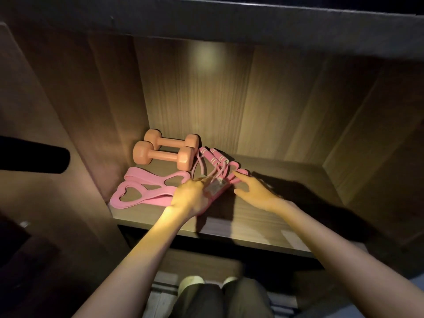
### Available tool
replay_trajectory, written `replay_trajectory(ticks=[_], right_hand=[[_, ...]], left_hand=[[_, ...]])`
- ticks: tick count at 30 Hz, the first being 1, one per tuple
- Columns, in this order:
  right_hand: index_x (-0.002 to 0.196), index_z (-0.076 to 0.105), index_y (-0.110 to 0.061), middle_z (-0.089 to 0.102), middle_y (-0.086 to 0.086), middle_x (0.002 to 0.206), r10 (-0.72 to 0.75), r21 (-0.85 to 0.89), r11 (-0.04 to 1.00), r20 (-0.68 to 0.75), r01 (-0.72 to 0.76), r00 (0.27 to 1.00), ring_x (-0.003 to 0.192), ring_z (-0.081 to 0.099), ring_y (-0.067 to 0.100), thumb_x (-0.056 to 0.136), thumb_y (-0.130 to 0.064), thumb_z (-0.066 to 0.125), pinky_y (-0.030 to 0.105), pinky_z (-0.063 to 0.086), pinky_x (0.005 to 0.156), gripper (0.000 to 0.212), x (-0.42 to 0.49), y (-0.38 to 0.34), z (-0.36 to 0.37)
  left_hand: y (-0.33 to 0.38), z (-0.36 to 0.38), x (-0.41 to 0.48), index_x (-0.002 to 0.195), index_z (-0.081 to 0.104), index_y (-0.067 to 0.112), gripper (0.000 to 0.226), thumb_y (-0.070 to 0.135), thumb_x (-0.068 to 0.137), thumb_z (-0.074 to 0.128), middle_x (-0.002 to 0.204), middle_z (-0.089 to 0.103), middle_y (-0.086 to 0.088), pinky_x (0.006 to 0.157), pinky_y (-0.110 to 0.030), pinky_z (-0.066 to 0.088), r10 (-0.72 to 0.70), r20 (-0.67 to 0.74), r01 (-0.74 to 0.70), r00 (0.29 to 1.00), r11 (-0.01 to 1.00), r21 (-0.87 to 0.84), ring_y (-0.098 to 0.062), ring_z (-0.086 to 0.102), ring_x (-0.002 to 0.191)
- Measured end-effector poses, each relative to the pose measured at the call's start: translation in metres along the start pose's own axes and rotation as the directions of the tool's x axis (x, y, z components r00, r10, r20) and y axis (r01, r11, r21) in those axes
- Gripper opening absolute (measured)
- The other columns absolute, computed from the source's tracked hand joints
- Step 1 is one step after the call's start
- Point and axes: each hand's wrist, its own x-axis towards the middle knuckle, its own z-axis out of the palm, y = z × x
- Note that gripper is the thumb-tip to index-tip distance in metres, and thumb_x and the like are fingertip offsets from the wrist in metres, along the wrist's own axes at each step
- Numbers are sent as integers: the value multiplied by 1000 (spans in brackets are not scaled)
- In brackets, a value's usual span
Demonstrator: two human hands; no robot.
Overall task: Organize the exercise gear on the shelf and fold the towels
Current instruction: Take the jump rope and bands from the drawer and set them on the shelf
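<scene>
Two orange dumbbells point(163, 152) lie side by side at the back left of a wooden shelf point(263, 228). In front of them lies a pink figure-eight resistance band point(146, 188) with heart-shaped holes. To its right sit a pink skipping rope point(212, 157) with striped handles and a second pink band point(231, 174). My left hand point(191, 196) grips the near end of this second band and the rope's cord. My right hand point(254, 190) hovers just right of it, fingers spread and its forefinger touching the band's far loop.
The shelf's back and side walls point(206, 99) close in the compartment, with another board above. The right half of the shelf holds only shadow. A dark object point(34, 154) juts in at the left. My legs and shoes point(206, 292) show below the shelf edge.
</scene>
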Motion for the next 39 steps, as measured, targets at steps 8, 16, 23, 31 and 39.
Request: replay_trajectory(ticks=[8,16,23,31,39], right_hand=[[149,27,-28,48,5,143,-109,-218,972,-79,90,991,124,51,21,96,-27,53,34,40,103,59,-99,-17,-19],[148,27,-33,36,-4,152,-211,-339,929,-164,146,964,139,32,11,95,-31,55,39,32,114,60,-195,-17,-27],[147,31,-32,36,-6,151,-262,-315,931,-218,186,940,139,32,11,94,-30,55,41,35,113,58,-253,-11,-39],[146,33,-36,40,-11,149,-247,-220,959,-332,180,910,136,36,5,93,-33,56,35,40,108,58,-267,35,-47],[146,35,-32,41,-11,147,-60,-98,995,-349,27,935,137,34,4,94,-28,57,32,32,113,56,-241,90,-61]], left_hand=[[30,-23,-80,146,35,28,51,35,96,45,144,46,2,97,-35,44,113,-125,-109,986,993,40,-25,47,126],[63,-34,-153,148,31,29,51,44,99,40,150,39,5,108,-33,34,235,-207,-216,950,970,110,-17,37,136],[97,-39,-187,146,34,29,52,47,99,39,148,41,5,108,-34,34,309,-268,-274,913,948,161,-15,38,135],[134,-30,-171,145,37,27,50,46,99,39,146,43,5,109,-33,32,415,-267,-388,870,910,148,-13,38,135],[162,22,-87,145,36,24,50,44,99,38,146,44,1,110,-34,34,467,-37,-468,883,883,-15,-15,39,134]])
